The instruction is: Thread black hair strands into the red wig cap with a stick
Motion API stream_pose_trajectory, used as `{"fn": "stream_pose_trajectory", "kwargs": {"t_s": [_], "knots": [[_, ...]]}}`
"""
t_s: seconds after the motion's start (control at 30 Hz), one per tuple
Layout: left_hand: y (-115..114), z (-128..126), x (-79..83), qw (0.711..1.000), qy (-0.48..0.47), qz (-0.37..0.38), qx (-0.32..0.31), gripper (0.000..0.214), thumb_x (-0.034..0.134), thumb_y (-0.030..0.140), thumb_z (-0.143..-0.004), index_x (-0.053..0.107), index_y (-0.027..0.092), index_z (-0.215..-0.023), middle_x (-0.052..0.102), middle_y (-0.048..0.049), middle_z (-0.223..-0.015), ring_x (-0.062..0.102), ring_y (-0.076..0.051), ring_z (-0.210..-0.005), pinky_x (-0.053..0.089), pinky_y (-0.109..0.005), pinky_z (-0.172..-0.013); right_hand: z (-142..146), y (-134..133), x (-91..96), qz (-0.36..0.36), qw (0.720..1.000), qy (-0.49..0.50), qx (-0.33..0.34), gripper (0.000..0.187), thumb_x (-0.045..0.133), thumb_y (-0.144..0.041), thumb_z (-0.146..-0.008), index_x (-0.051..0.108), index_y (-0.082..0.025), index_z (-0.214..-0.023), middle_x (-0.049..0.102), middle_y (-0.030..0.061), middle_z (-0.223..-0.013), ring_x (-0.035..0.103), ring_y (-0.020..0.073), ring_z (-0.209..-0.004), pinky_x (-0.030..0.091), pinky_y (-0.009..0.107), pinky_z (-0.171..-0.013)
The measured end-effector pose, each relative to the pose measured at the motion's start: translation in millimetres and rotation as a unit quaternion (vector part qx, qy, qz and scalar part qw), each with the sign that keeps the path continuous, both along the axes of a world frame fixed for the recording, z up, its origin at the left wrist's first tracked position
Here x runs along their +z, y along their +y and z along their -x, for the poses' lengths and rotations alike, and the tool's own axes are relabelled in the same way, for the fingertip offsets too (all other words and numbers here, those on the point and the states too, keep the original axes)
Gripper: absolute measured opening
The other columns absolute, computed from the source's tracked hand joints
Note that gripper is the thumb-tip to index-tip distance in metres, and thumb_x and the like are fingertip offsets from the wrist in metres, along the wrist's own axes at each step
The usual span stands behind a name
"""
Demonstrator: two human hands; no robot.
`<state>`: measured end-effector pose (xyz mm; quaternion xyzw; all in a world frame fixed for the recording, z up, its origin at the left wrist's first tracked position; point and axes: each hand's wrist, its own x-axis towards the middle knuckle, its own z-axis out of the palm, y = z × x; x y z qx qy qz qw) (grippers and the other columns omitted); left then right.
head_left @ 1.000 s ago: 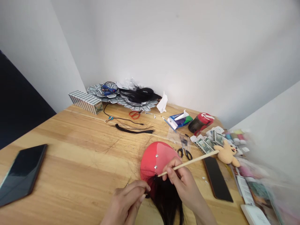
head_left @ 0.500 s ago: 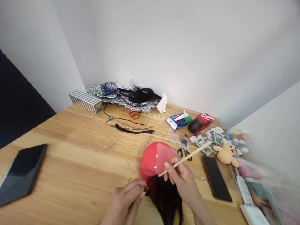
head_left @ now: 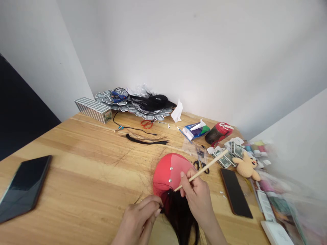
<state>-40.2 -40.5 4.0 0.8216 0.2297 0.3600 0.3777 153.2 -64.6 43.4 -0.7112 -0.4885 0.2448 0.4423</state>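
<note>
A red dome-shaped form (head_left: pixel 163 170) sits on the table, with a paler mesh patch over its right part and two silver pinheads stuck in it. Long dark hair (head_left: pixel 181 217) hangs from its near side. My right hand (head_left: pixel 198 192) grips a thin wooden stick (head_left: pixel 208 166) like a pen, its lower tip at the top of the hair by the mesh edge. At the form's left lower side, my left hand (head_left: pixel 141 216) is pinched on a small dark bit of hair (head_left: pixel 161 208); the fingers partly hide it.
A black hair strip (head_left: pixel 146 140), red-handled scissors (head_left: pixel 146 124) and a cable lie beyond the form. Black scissors (head_left: pixel 201 166), a phone (head_left: pixel 236 194), a plush toy (head_left: pixel 247 166) and a red-lidded cup (head_left: pixel 218 133) stand or lie right. A dark tablet (head_left: pixel 24 187) lies left.
The stick and my right hand have shifted very slightly at the top of the hair. My left hand keeps its pinch in nearly the same place.
</note>
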Motion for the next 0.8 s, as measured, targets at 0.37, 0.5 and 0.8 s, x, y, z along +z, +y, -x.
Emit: {"fn": "stream_pose_trajectory", "kwargs": {"t_s": [0.37, 0.5, 0.8], "knots": [[-4.8, -1.9, 1.3, 1.000, 0.000, -0.002, -0.004, 0.020, 0.041, 0.009, -0.097, 0.054, 0.024, -0.097, 0.069, -0.0013, -0.092, 0.070, -0.011, -0.076, 0.052, -0.015, -0.068, 0.3, 0.0, 2.5, -0.007, 0.999, -0.026, -0.035, 0.042, 0.045, -0.044, -0.094, 0.042, -0.026, -0.057, 0.050, -0.0047, -0.042, 0.051, 0.0123, -0.038, 0.038, 0.021, -0.045], [-4.0, -3.9, 4.4, 1.000, -0.008, -0.005, -0.005, 0.020, 0.040, 0.008, -0.096, 0.054, 0.023, -0.095, 0.069, -0.0023, -0.090, 0.071, -0.012, -0.074, 0.052, -0.015, -0.067, 0.8, -0.4, 3.1, -0.013, 0.998, -0.022, -0.050, 0.042, 0.046, -0.046, -0.094, 0.042, -0.026, -0.057, 0.050, -0.0046, -0.042, 0.052, 0.0130, -0.038, 0.039, 0.022, -0.045], [-3.2, 5.5, 2.0, 1.000, -0.010, -0.003, 0.010, 0.020, 0.043, 0.013, -0.099, 0.060, 0.021, -0.093, 0.075, -0.0084, -0.099, 0.075, -0.014, -0.085, 0.056, -0.015, -0.073, 4.3, -1.2, 0.5, -0.041, 0.994, 0.001, -0.097, 0.046, 0.048, -0.057, -0.094, 0.041, -0.026, -0.061, 0.051, -0.0049, -0.042, 0.049, 0.0135, -0.038, 0.038, 0.024, -0.045]]}}
